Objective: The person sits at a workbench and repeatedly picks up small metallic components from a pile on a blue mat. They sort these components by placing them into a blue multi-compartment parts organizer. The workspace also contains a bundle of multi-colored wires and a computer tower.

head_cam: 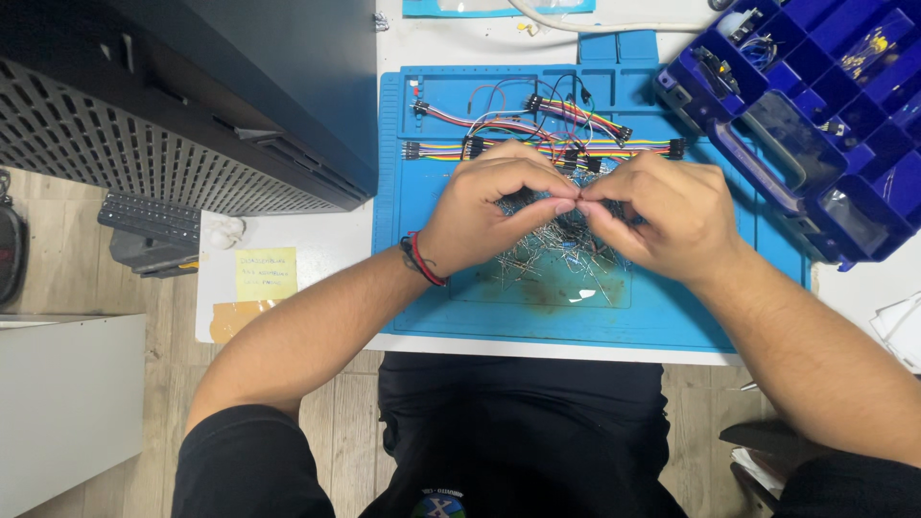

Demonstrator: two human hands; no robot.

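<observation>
We hold both hands mid-frame, forearms rising from the lower corners. Our left hand [494,206] and right hand [662,211] meet fingertip to fingertip, thumbs and forefingers seemingly pinched together, the other fingers curled.

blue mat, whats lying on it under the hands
On the blue mat, a heap of small wire-legged components lies under the left hand and right hand, jumper wires behind. The heap's middle is covered.
</observation>
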